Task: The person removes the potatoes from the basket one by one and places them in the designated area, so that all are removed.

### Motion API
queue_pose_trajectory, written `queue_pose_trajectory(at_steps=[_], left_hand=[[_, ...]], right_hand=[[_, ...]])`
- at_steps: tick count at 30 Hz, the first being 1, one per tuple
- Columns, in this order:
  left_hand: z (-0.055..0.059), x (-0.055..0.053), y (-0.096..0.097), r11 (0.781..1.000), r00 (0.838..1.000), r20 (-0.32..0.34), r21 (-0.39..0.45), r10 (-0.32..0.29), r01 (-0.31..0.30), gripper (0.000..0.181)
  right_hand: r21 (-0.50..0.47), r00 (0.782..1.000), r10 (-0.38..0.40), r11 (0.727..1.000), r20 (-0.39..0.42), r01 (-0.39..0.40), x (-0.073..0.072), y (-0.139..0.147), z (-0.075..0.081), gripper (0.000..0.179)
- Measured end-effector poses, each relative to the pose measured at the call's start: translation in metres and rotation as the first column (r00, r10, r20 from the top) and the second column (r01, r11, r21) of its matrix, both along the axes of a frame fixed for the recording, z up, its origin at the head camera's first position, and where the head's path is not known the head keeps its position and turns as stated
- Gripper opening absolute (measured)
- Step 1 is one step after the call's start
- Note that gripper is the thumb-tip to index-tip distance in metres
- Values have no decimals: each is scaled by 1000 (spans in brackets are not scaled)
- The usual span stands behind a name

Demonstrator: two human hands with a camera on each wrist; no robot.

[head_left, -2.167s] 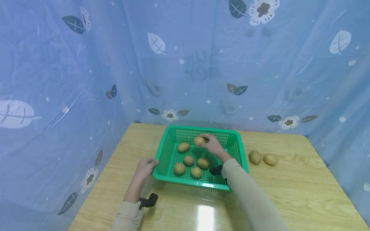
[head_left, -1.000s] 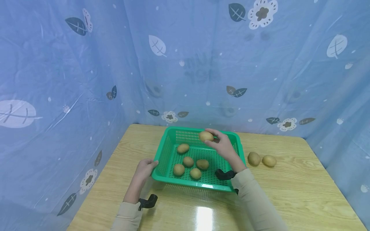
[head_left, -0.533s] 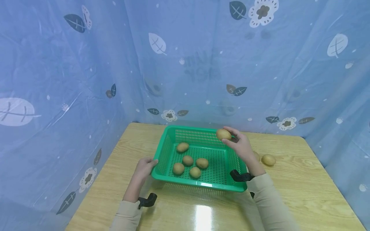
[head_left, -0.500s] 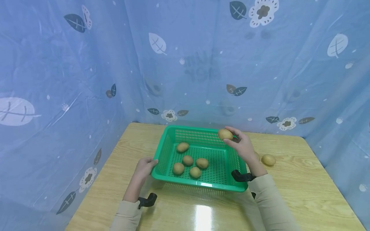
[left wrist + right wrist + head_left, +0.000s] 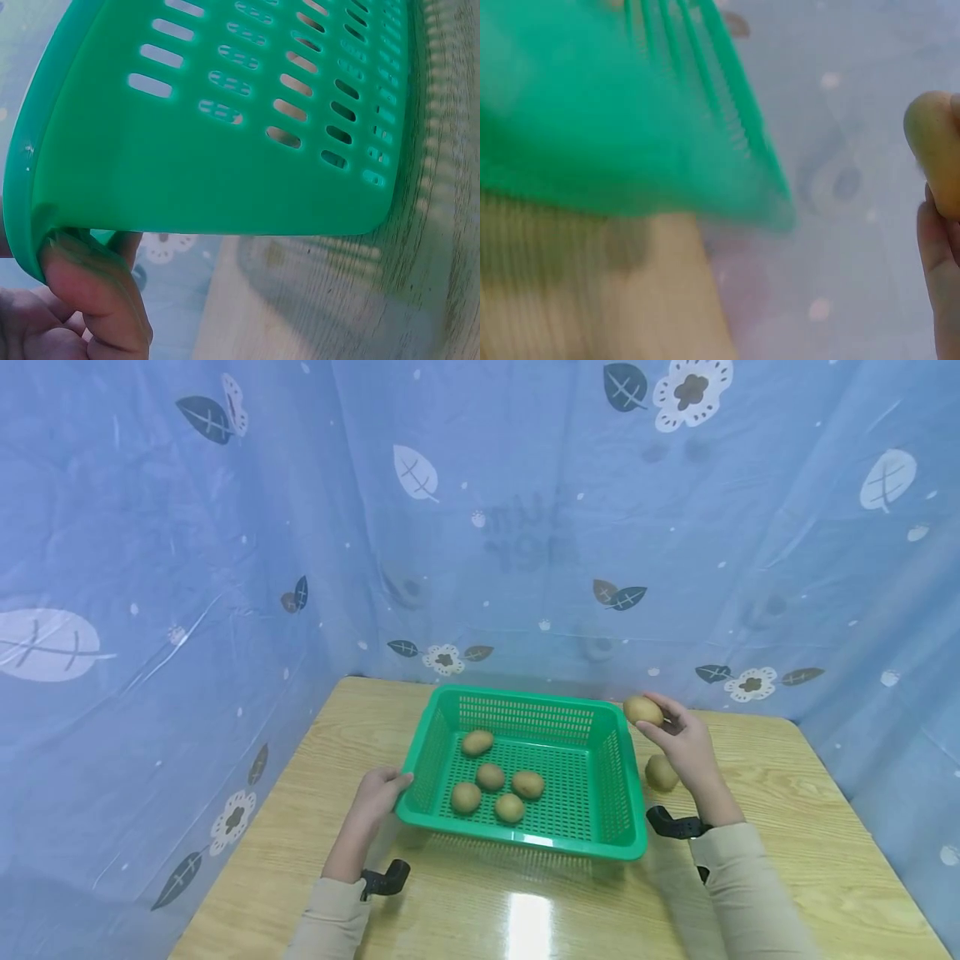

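Note:
My left hand (image 5: 377, 793) grips the left rim of a green plastic basket (image 5: 517, 838), thumb on top and fingers curled under the edge, as the left wrist view shows. Several potatoes (image 5: 490, 777) lie on the basket's slotted floor, mostly toward the left and front. Just past the basket's far right corner, my right hand (image 5: 686, 743) pinches a potato (image 5: 643, 710) between thumb and fingers, raised over the table. In the right wrist view that potato (image 5: 936, 150) shows at the right edge, with the blurred basket at upper left. Below the right hand a darker potato (image 5: 661, 773) rests on the table.
The basket stands on a wooden table (image 5: 787, 827). A blue patterned curtain (image 5: 525, 527) hangs behind the table and along both sides. Black camera mounts (image 5: 386, 880) sit on both wrists.
My right hand has carried the potato from above the basket's inside rightward past its right rim. One table potato is now hidden behind that hand. The left hand keeps its grip on the rim.

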State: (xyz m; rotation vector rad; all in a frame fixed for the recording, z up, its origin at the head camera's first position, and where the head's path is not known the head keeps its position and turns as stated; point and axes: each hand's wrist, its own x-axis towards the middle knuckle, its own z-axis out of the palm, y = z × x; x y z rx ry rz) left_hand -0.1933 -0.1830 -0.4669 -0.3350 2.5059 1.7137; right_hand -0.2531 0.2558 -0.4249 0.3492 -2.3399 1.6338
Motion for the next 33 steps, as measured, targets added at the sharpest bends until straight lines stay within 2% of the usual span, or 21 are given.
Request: queue_pose_trajectory(at_steps=[7, 15, 19, 25, 28, 31, 33], left_hand=[[2, 1, 0, 1000, 1000, -3, 4, -5, 5, 33], [3, 0, 0, 1000, 1000, -3, -2, -5, 5, 34], [1, -2, 0, 1000, 1000, 6, 1, -6, 6, 34], [3, 0, 0, 1000, 1000, 9, -8, -3, 3, 35], [4, 1, 0, 1000, 1000, 15, -14, 1, -1, 35], [4, 0, 0, 1000, 1000, 14, -17, 3, -2, 35], [4, 0, 0, 1000, 1000, 9, -15, 2, -1, 35]], right_hand=[[50, 982, -163, 986, 91, 159, 4, 28, -15, 59], [32, 943, -271, 962, 192, 270, 9, 58, -28, 64], [-32, 912, -312, 943, 265, 332, 10, 70, -36, 65], [-21, 847, -387, 906, 364, 423, 10, 84, -52, 68], [-14, 825, -401, 897, 399, 442, 13, 92, -60, 71], [-46, 804, -416, 877, 425, 478, 16, 99, -68, 72], [-84, 785, -429, 854, 446, 514, 19, 103, -73, 72]])
